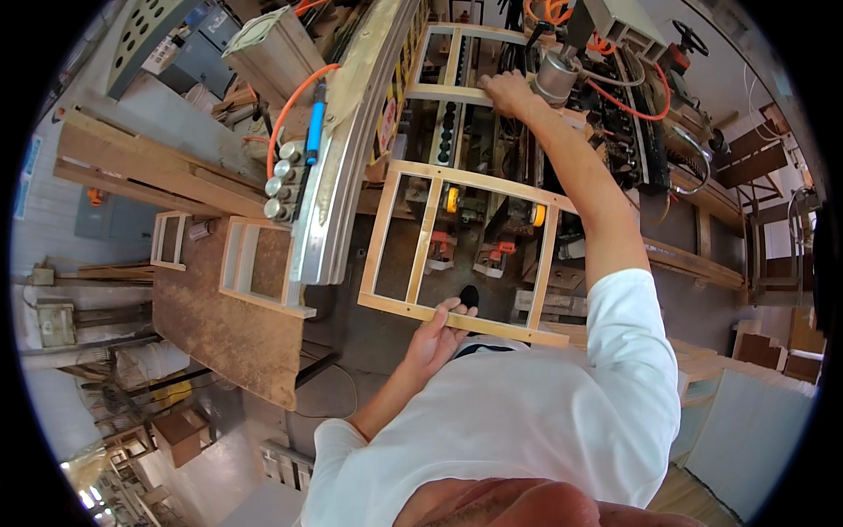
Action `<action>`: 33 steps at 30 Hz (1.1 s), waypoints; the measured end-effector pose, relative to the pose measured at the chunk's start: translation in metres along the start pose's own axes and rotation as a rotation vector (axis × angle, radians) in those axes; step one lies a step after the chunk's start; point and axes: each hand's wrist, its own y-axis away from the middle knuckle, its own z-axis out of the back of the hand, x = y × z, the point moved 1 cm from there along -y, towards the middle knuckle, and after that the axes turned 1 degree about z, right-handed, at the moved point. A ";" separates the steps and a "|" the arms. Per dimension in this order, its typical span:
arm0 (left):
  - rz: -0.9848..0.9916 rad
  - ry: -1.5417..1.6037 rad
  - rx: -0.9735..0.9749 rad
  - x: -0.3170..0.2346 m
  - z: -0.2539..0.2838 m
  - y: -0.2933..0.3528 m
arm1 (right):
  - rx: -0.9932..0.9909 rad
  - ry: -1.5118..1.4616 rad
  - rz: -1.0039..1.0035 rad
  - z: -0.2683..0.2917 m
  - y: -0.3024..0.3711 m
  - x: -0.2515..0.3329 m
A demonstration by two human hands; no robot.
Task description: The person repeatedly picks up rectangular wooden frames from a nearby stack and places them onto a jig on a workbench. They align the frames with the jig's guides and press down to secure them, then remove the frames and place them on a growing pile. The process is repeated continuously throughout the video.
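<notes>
Machinery [606, 114] fills the space beyond both hands, its dark bed strung with orange hoses [294, 105]. Next in size, a pale wooden frame [465, 250] lies flat between the hands, split by upright slats. Its near rail sits in the left hand [436, 334], fingers curled over the top edge, thumb beneath, gripping it. Left of that hand, a brown board [228, 325] carries two smaller wooden frames [255, 263]. Far ahead, the right hand [507, 90] is closed around a metal cylinder [555, 77] on the machine, resting just above a second wooden frame [448, 66].
</notes>
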 end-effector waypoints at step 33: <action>-0.184 -0.223 -0.781 -0.024 0.137 0.013 | 0.020 -0.169 0.007 0.003 -0.017 0.009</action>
